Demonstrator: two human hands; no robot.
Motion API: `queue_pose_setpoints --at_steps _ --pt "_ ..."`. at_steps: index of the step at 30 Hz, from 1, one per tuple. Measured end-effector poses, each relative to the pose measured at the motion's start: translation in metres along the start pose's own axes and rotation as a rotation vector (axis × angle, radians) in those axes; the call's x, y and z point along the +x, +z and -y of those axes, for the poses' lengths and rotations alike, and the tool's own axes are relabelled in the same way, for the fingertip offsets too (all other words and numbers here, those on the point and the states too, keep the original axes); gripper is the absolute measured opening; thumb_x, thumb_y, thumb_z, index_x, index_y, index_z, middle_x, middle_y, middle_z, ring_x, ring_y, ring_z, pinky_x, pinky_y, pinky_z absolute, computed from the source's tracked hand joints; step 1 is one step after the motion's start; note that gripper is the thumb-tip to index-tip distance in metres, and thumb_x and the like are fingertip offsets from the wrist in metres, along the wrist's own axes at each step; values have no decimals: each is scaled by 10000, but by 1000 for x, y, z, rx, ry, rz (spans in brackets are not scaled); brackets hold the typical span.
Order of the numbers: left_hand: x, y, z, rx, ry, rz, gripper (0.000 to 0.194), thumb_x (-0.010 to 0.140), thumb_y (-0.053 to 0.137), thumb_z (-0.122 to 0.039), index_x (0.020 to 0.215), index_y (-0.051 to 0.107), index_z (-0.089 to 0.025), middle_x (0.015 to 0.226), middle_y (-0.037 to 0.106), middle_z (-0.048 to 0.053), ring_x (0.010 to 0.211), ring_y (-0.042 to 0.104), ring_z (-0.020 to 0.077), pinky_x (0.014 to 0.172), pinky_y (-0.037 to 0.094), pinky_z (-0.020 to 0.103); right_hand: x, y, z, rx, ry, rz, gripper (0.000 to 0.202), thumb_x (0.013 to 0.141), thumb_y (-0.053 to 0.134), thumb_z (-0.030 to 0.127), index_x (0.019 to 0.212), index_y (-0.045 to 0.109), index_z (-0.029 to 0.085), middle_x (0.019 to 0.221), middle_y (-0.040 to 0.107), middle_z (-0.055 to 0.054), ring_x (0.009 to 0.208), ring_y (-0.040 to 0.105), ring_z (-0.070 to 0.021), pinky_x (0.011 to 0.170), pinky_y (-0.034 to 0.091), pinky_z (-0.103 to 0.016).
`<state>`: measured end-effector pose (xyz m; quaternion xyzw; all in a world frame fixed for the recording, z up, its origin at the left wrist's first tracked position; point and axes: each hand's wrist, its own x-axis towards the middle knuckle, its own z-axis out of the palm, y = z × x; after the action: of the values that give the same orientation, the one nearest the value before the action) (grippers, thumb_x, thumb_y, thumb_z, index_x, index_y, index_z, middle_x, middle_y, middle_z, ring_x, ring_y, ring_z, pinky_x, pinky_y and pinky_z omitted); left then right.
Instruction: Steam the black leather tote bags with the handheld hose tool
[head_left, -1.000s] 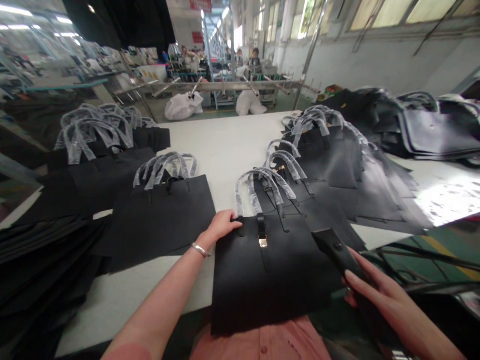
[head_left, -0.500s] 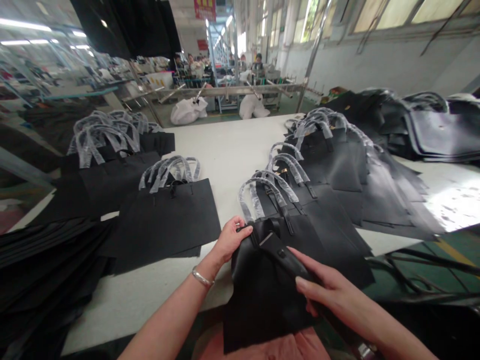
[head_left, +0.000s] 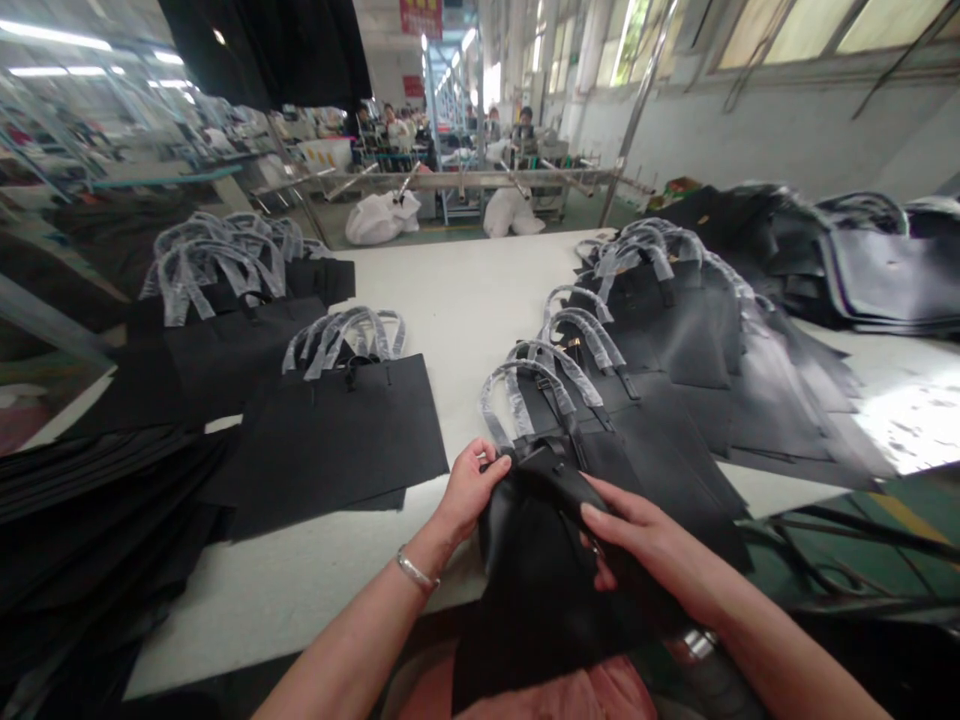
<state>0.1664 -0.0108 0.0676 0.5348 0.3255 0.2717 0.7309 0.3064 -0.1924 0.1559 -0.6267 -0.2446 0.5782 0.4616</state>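
My left hand [head_left: 471, 487] is closed on the top edge of a black bag panel [head_left: 517, 610], near the base of its plastic-wrapped handle [head_left: 493, 400]. My right hand [head_left: 626, 530] grips a black handheld tool [head_left: 574, 490]. The tool's front end lies over the top of the panel, just right of my left fingertips; its tip is hard to make out against the black material. The panel hangs over the table's near edge above my lap. More black panels with wrapped handles [head_left: 592, 340] lie right behind it.
Left on the white table [head_left: 450, 300] lie black panels with wrapped handles [head_left: 337, 440] and a stack of black pieces [head_left: 97, 520]. Glossy black bags [head_left: 892, 265] are piled at the far right. Behind the table stands a metal rack [head_left: 450, 180]; people sit farther back.
The tool in my right hand has moved up and left, nearer my left fingertips. Its front end now covers more of the panel's top. The view has shifted slightly.
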Motion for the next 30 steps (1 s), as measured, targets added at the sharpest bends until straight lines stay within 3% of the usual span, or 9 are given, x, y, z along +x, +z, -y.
queue_pose_setpoints --at_steps 6,11,17,20,23,26,30 --pt "-3 1 1 -96 -59 38 475 662 781 -431 773 379 -203 704 536 -49 572 490 87 517 355 174 4 3 5 -12 52 98 657 845 640 448 1432 419 255 786 590 20 507 580 -87 493 444 -197" --pt "-4 -3 1 -141 -114 28 522 623 812 -429 760 360 -207 659 516 -59 541 484 83 493 352 170 12 -3 15 -15 -63 -90 681 849 635 427 1456 384 246 710 570 36 489 542 -91 465 434 -193" --pt "-3 -1 2 -58 -80 3 497 629 785 -454 759 375 -203 684 524 -52 566 490 89 525 370 178 7 -7 4 -60 35 102 662 839 649 467 1433 429 272 783 586 24 511 573 -86 495 439 -197" --pt "1 -2 1 4 -35 -7 458 649 756 -452 756 386 -203 702 538 -42 586 501 98 546 381 187 15 -2 5 -94 -10 47 669 826 653 458 1425 444 248 757 578 27 496 554 -86 476 424 -196" --pt "8 -20 -5 101 53 -112 421 644 749 -437 749 418 -199 726 548 -31 606 506 105 567 396 198 17 -14 16 -111 -121 -168 670 834 644 452 1434 425 249 769 586 24 513 549 -94 481 445 -207" --pt "18 -55 -12 215 141 -242 416 628 761 -447 749 456 -192 762 568 -19 637 519 113 584 406 202 1 -47 19 -101 -190 -314 671 822 665 474 1416 445 252 777 587 22 532 561 -107 531 509 -244" --pt "25 -99 -13 321 146 -378 482 570 781 -518 739 475 -186 772 596 -2 637 537 127 567 410 205 -35 -86 -2 -8 -115 -496 706 758 721 514 1365 500 228 769 607 1 552 587 -134 566 554 -278"
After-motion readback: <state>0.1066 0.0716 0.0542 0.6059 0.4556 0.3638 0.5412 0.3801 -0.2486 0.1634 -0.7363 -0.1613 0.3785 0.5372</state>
